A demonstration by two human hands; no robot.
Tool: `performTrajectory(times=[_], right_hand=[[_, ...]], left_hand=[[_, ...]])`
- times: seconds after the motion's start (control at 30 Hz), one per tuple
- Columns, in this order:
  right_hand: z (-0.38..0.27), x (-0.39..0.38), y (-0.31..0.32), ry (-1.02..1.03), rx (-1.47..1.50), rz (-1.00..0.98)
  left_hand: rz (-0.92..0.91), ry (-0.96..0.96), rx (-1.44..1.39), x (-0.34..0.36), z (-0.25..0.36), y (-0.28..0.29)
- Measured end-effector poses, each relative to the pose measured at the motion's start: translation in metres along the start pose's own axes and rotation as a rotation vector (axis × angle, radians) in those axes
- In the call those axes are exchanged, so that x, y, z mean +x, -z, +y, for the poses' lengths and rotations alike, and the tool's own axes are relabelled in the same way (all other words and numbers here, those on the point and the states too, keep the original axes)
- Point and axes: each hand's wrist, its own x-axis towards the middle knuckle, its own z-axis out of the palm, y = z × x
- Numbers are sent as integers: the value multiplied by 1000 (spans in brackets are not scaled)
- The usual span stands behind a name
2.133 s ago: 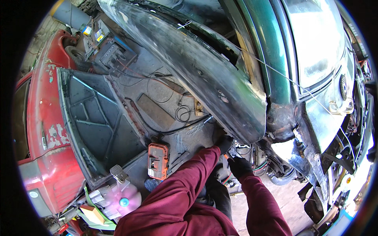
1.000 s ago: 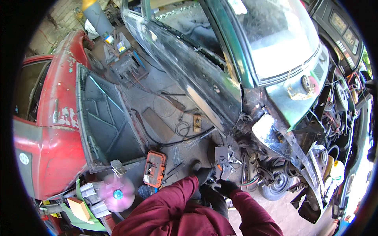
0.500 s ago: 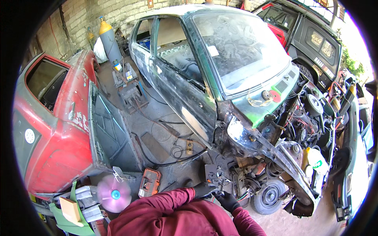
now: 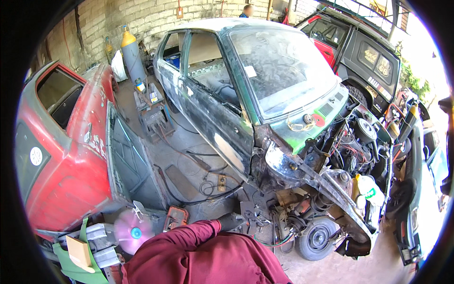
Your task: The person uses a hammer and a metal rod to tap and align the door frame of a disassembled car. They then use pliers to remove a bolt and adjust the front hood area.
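My left hand (image 4: 231,221), in a black glove, is low in the middle of the head view, just above my maroon sleeve (image 4: 189,238). Its fingers look curled together. Whatever they hold, if anything, is too small and dark to name. Just beyond it, several metal tools (image 4: 257,218) lie around a dark flat plate (image 4: 247,208) on the floor. My right hand is out of sight. To the right stands the stripped front of a green car, with a bare wheel (image 4: 318,238) beside the exposed suspension spring (image 4: 320,203).
An orange toolbox (image 4: 176,218) and a pinkish round jug (image 4: 134,229) are at my left, near a red car body (image 4: 66,175) and a detached door (image 4: 135,165). Cables (image 4: 203,202) cross the floor. A gas cylinder (image 4: 132,56) and a person (image 4: 247,11) are farther back.
My hands were together over the tools. The right hand has left the picture, and the left has drawn back slightly left. The view has shifted, and a person's head shows behind the car.
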Motion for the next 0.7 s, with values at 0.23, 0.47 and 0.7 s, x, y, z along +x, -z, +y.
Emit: performTrajectory(times=[0.23, 0.47, 0.7], right_hand=[[-108, 23, 45, 6, 29, 10], [-162, 18, 55, 27, 19, 14], [-135, -12, 33, -36, -85, -56]], left_hand=[[40, -78, -233, 7, 9, 59], [561, -663, -712, -111, 140, 238], [-10, -1610, -1181, -334, 276, 328]])
